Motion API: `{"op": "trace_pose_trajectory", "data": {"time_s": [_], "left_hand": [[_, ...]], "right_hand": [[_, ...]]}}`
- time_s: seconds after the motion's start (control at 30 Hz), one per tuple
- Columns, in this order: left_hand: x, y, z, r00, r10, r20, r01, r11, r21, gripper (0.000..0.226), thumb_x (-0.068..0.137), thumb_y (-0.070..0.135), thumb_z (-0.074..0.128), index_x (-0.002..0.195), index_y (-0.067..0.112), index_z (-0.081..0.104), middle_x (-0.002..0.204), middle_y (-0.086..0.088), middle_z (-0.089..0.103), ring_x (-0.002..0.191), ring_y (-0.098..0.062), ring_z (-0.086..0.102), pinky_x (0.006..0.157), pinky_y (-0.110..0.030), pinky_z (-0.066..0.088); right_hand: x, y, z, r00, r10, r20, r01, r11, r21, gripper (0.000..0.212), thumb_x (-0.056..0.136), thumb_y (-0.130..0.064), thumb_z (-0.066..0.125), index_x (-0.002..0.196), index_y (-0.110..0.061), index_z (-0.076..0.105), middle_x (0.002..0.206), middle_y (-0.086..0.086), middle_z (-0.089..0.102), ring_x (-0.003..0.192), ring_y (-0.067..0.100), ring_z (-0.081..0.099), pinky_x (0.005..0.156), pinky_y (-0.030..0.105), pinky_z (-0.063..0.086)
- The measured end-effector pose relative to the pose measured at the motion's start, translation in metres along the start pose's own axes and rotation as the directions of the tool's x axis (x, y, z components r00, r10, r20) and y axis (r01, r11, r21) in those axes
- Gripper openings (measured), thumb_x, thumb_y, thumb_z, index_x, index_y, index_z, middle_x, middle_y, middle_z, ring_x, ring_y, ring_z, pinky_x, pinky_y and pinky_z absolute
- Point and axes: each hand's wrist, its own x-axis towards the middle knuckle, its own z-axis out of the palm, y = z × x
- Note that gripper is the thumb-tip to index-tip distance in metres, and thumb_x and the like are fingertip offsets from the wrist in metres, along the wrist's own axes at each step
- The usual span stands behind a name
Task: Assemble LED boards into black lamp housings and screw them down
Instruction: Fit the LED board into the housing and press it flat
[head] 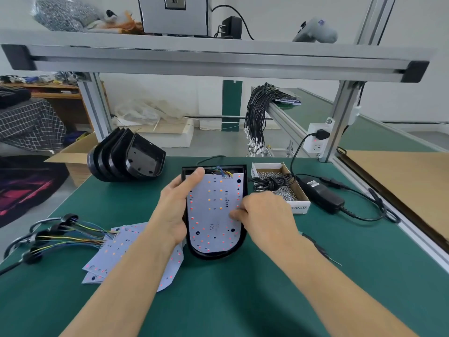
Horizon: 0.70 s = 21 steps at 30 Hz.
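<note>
Our left hand [178, 205] clasps the black housing [243, 190] mid-table [243, 300]; our right hand [263, 215] pinches at the LED board [213, 210] inside it. Left of the housing lie unmounted boards [126, 249]; right of it, a screw box [279, 184]. No screws visibly driven.

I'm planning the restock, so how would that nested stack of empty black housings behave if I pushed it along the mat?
The stack of black housings would probably tip or fan apart, since the shells lean on one another on their curved edges. They look like thin moulded plastic, so likely light and stiff. The glossy shells may slide against each other, though the green mat might grip the bottom ones.
</note>
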Motion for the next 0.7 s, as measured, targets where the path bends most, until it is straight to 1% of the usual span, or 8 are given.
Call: {"op": "trace_pose_trajectory", "data": {"time_s": [0.1, 0.17, 0.23, 0.3, 0.47, 0.57, 0.63, 0.7], "left_hand": [[0.004, 0.001, -0.002, 0.998, 0.033, -0.045, -0.033, 0.999, 0.018, 0.029, 0.064, 0.032, 0.078, 0.082, 0.011, 0.072, 0.088, -0.013, 0.075, 0.072, -0.027, 0.073, 0.056, -0.037, 0.059], [0.007, 0.000, -0.006, 0.997, 0.030, -0.077, -0.030, 0.999, 0.012, 0.023, 0.072, 0.027, 0.076, 0.085, 0.009, 0.071, 0.085, -0.012, 0.076, 0.071, -0.027, 0.073, 0.054, -0.036, 0.058], [0.008, -0.001, -0.009, 0.996, 0.030, -0.089, -0.029, 0.999, 0.018, 0.020, 0.079, 0.024, 0.074, 0.089, 0.007, 0.069, 0.084, -0.012, 0.076, 0.070, -0.027, 0.073, 0.052, -0.036, 0.057], [0.008, -0.003, -0.009, 0.996, 0.051, -0.069, -0.048, 0.998, 0.042, 0.021, 0.076, 0.022, 0.075, 0.088, 0.006, 0.069, 0.084, -0.013, 0.075, 0.069, -0.027, 0.073, 0.052, -0.035, 0.056], [0.006, -0.002, -0.008, 0.989, 0.092, -0.115, -0.070, 0.982, 0.176, 0.021, 0.078, 0.021, 0.077, 0.089, 0.004, 0.069, 0.081, -0.009, 0.075, 0.068, -0.024, 0.071, 0.052, -0.030, 0.056], [0.004, -0.003, -0.007, 0.981, 0.089, -0.174, -0.047, 0.971, 0.234, 0.026, 0.080, 0.022, 0.077, 0.089, -0.001, 0.069, 0.084, -0.012, 0.075, 0.070, -0.027, 0.071, 0.061, -0.040, 0.061], [0.002, -0.006, -0.004, 0.955, 0.167, -0.246, -0.094, 0.955, 0.281, 0.038, 0.080, 0.024, 0.078, 0.087, -0.011, 0.064, 0.080, -0.015, 0.068, 0.067, -0.027, 0.062, 0.070, -0.045, 0.057], [-0.001, -0.007, 0.001, 0.925, 0.261, -0.277, -0.159, 0.926, 0.343, 0.041, 0.078, 0.027, 0.079, 0.078, -0.010, 0.060, 0.073, -0.014, 0.057, 0.065, -0.023, 0.051, 0.064, -0.040, 0.050]], "right_hand": [[0.005, 0.000, -0.002, 0.993, 0.040, -0.110, -0.042, 0.999, -0.009, 0.037, 0.080, -0.042, 0.067, 0.067, -0.019, 0.041, 0.072, 0.000, 0.051, 0.075, 0.028, 0.055, 0.054, 0.030, 0.026], [0.008, 0.003, -0.001, 0.986, 0.142, -0.083, -0.120, 0.968, 0.220, 0.040, 0.074, -0.039, 0.075, 0.094, -0.018, 0.048, 0.095, -0.001, 0.053, 0.088, 0.024, 0.056, 0.067, 0.031, 0.035], [0.011, 0.007, 0.002, 0.972, 0.194, 0.132, -0.234, 0.775, 0.587, 0.054, 0.075, -0.026, 0.078, 0.118, -0.012, 0.048, 0.110, -0.003, 0.056, 0.099, 0.020, 0.057, 0.084, 0.034, 0.045], [0.011, 0.007, 0.009, 0.947, 0.114, 0.300, -0.313, 0.539, 0.782, 0.037, 0.082, -0.008, 0.072, 0.116, -0.009, 0.059, 0.110, 0.000, 0.068, 0.102, 0.020, 0.065, 0.093, 0.037, 0.050], [0.008, 0.009, 0.022, 0.951, 0.079, 0.300, -0.309, 0.324, 0.894, 0.024, 0.087, 0.005, 0.061, 0.103, -0.012, 0.065, 0.104, 0.002, 0.073, 0.089, 0.013, 0.069, 0.080, 0.022, 0.055], [0.006, 0.008, 0.021, 0.952, 0.046, 0.302, -0.303, 0.270, 0.914, 0.024, 0.087, 0.004, 0.062, 0.096, -0.018, 0.064, 0.097, -0.005, 0.074, 0.083, 0.007, 0.069, 0.076, 0.018, 0.054], [0.004, 0.002, 0.022, 0.956, 0.029, 0.292, -0.291, 0.232, 0.928, 0.027, 0.086, 0.004, 0.064, 0.099, -0.020, 0.063, 0.096, -0.006, 0.074, 0.084, 0.008, 0.070, 0.076, 0.019, 0.055], [0.002, -0.004, 0.025, 0.962, 0.049, 0.267, -0.272, 0.189, 0.944, 0.031, 0.084, 0.005, 0.066, 0.108, -0.014, 0.062, 0.101, 0.000, 0.074, 0.091, 0.016, 0.071, 0.081, 0.028, 0.057]]}}
